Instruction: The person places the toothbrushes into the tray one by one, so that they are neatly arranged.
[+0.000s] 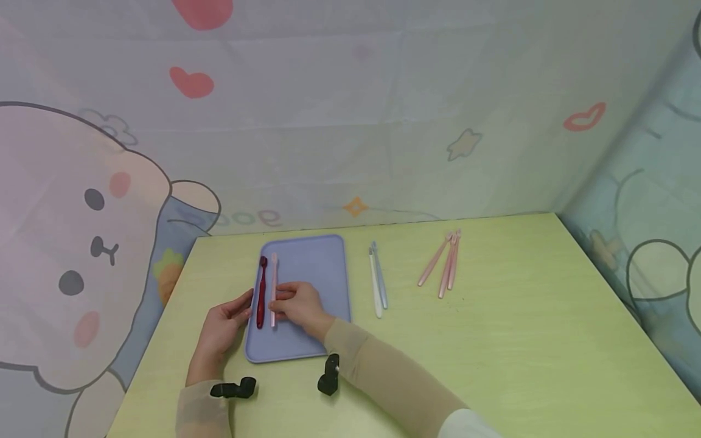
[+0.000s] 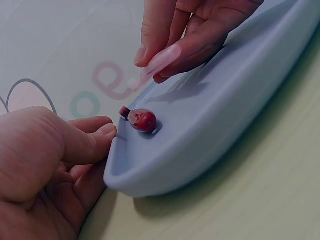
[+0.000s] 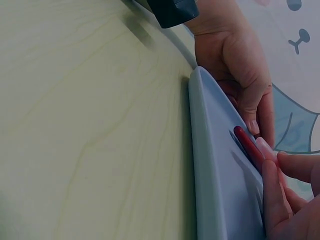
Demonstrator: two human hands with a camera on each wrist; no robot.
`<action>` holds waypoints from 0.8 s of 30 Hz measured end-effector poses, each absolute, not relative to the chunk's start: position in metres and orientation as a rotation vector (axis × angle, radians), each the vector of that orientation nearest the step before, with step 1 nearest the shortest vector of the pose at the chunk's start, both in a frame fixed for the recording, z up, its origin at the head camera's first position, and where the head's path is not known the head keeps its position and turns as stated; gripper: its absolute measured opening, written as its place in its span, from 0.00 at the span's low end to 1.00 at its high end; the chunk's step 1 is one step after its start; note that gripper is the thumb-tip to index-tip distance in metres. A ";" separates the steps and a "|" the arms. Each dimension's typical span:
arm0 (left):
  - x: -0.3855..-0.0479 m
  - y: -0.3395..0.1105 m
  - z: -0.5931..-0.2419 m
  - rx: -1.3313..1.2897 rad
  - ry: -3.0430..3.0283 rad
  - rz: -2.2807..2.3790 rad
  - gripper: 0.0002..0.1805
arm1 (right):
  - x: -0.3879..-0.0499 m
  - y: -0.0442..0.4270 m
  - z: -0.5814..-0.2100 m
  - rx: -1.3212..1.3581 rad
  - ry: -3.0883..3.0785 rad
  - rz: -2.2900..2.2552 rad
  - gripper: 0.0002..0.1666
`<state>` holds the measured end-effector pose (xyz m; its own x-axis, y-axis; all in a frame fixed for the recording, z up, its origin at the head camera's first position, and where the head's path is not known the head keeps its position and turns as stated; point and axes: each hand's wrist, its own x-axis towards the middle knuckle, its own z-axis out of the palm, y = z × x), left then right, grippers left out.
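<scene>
A lilac tray (image 1: 323, 264) lies on the table's left part, and my left hand (image 1: 219, 328) holds its left edge with thumb and fingers at the rim. Inside, along that side, rests a dark red toothbrush (image 1: 261, 295), its head toward the wall. My right hand (image 1: 301, 304) pinches a pale pink toothbrush (image 1: 275, 267) by its handle, just right of the red one and roughly parallel. In the left wrist view the pink toothbrush (image 2: 162, 62) is slightly above the tray floor, a shadow beneath it.
Right of the tray lie a white toothbrush (image 1: 375, 286) and a light blue toothbrush (image 1: 381, 280), side by side. Farther right several pink toothbrushes (image 1: 448, 264) form a loose group. A printed cloth (image 1: 328, 121) hangs behind the yellow-green table (image 1: 520, 340).
</scene>
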<state>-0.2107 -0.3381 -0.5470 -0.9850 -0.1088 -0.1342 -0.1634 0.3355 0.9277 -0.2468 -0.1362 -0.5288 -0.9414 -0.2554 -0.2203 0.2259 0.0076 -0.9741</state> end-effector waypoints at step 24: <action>-0.210 -0.338 -0.546 -0.278 2.529 1.746 0.27 | -0.246 -0.150 -0.527 0.000 2.152 -1.891 0.24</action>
